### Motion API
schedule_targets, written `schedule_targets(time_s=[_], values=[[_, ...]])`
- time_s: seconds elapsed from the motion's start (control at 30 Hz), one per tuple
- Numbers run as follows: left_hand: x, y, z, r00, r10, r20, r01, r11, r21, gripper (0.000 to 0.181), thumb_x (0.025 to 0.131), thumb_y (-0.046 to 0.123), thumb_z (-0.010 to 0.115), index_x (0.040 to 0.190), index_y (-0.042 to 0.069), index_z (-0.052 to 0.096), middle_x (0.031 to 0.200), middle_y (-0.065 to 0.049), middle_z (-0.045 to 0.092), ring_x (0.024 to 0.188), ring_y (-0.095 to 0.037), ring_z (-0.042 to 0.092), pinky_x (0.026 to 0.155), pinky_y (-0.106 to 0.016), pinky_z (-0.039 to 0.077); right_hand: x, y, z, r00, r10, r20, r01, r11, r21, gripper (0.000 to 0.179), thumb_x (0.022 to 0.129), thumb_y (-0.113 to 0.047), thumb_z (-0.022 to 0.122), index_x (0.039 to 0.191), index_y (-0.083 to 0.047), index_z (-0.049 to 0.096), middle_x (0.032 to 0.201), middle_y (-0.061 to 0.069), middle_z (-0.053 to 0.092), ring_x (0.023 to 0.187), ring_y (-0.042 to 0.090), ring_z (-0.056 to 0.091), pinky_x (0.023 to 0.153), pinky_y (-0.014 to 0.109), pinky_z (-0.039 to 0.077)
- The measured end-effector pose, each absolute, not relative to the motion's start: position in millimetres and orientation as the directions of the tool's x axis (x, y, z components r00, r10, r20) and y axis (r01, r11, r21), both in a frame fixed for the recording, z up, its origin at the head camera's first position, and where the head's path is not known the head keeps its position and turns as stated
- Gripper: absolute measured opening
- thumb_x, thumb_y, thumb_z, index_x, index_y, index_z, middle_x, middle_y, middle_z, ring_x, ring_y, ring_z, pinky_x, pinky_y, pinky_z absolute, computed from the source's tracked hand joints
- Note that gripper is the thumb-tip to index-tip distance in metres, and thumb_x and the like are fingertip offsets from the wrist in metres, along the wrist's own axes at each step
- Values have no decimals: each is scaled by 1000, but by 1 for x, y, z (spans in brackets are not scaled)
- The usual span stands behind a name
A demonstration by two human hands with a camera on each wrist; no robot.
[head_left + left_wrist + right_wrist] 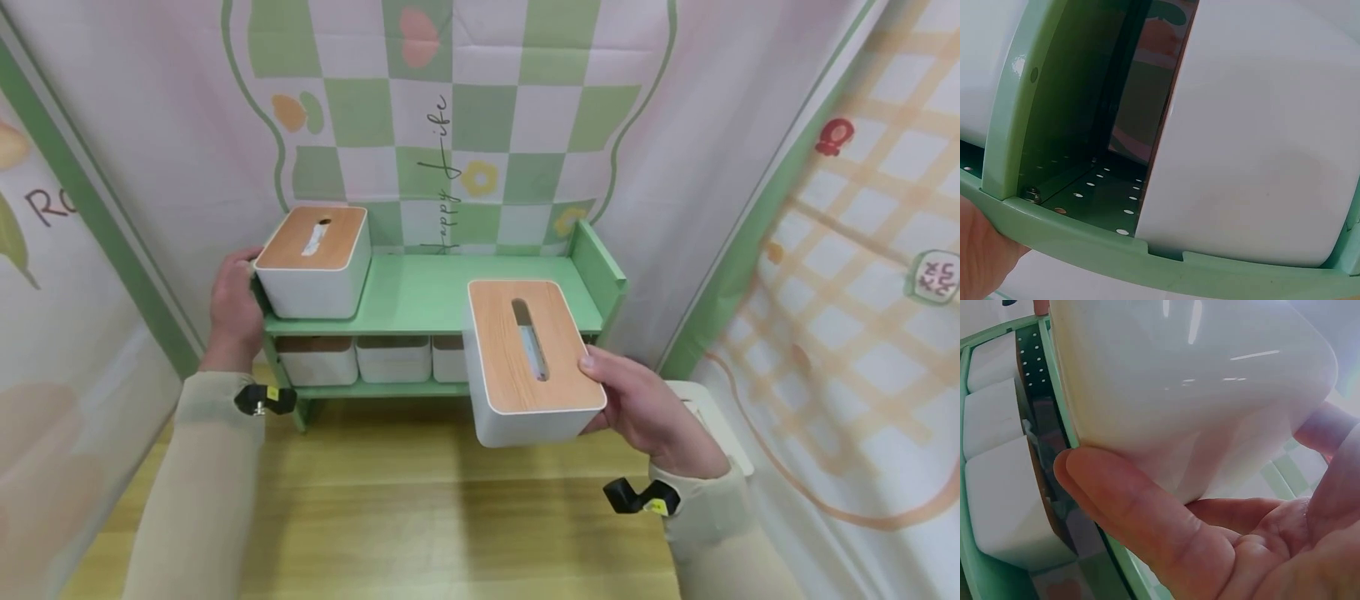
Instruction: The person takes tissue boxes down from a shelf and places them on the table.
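At the left end of the green shelf (457, 283), our left hand (234, 310) rests against the frame; its fingers are partly hidden, and we cannot tell how tightly they curl. Just right of that hand, on the shelf's top board, we see an upright standing box (311, 287), white with a wood-grain lid and something white in its slot. On the shelf's lower tier, left to right, sit a left lower box (318, 365), a middle lower box (393, 362) and a right lower box (450, 362), the last partly covered. In front of the shelf's right half, we hold up the wood-topped box (491, 350), lid facing up. Our right hand (648, 412) pinches its right side, thumb at the lid's edge. Right of the shelf is a white object (738, 442), partly hidden behind our wrist.
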State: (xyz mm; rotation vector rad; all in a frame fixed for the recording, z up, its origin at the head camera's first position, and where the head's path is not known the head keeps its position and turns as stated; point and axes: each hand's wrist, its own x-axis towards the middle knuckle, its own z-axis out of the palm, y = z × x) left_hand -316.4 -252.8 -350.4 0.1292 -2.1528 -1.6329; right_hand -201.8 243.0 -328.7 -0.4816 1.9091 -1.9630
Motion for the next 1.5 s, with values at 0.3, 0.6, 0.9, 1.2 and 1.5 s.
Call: schedule_targets(time_s=[0.3,0.6,0.9,1.2,1.5], values=[[-315,-252,-349,-904,-333,269,169,300,939,55,106,42,14,148,19,42,154,-6,40,141,-25,32,115,-45,22,-194,248,-344,-867,-499,4,27,-55,-998,58,107,-24,39,148,14,26,108,23,70,87,29,72,68,48,59],[-316,-251,-349,-899,-340,275,178,289,940,54,106,39,15,147,18,44,153,-6,41,141,-25,33,115,-43,24,-192,252,-355,-875,-484,-18,56,-64,-996,61,107,-25,40,151,13,21,112,22,69,89,31,71,70,50,58],[-315,-250,-349,-899,-341,274,174,296,939,54,106,40,15,148,19,43,153,-6,40,141,-24,32,115,-43,24,-195,256,-363,-874,-485,-39,71,-49,-996,64,108,-27,40,152,12,15,112,20,69,91,30,71,71,50,58],[-315,-251,-347,-900,-339,274,176,293,940,55,106,40,15,147,19,44,153,-6,41,140,-24,33,115,-43,24,-199,260,-372,-869,-490,-73,106,-40,-994,65,107,-30,40,153,10,17,110,23,69,90,34,71,72,50,58],[-315,-251,-347,-901,-344,264,160,302,940,54,106,41,15,148,21,43,154,-4,40,142,-23,31,115,-43,23,-197,264,-385,-874,-469,-130,162,-28,-986,67,107,-30,41,156,6,13,111,26,68,90,37,71,75,53,57]])
